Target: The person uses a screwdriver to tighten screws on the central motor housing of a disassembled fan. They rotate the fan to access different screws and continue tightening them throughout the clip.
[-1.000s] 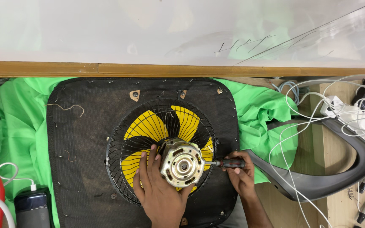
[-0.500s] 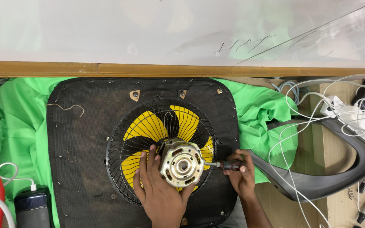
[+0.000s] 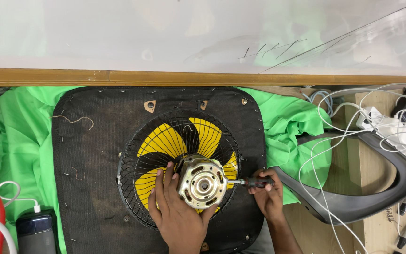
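Note:
A metal fan motor (image 3: 203,182) sits at the centre of a black wire fan guard (image 3: 132,160) with yellow blades (image 3: 163,141) behind it. My left hand (image 3: 177,214) cups the motor from below and left, fingers spread on its side. My right hand (image 3: 268,196) is closed round the dark handle of a screwdriver (image 3: 252,182). Its shaft lies level and its tip touches the motor's right side. The fan lies on a black padded seat panel (image 3: 85,155).
Green cloth (image 3: 19,141) lies under the panel. A black curved plastic frame (image 3: 381,188) and white cables (image 3: 353,127) are at the right, with a white power strip (image 3: 391,127). A power bank (image 3: 36,233) and red cable sit at the lower left. A wooden rail (image 3: 203,77) runs across the back.
Almost nothing moves. My right hand shifts very slightly with the screwdriver at the motor's right side. My left hand stays on the motor.

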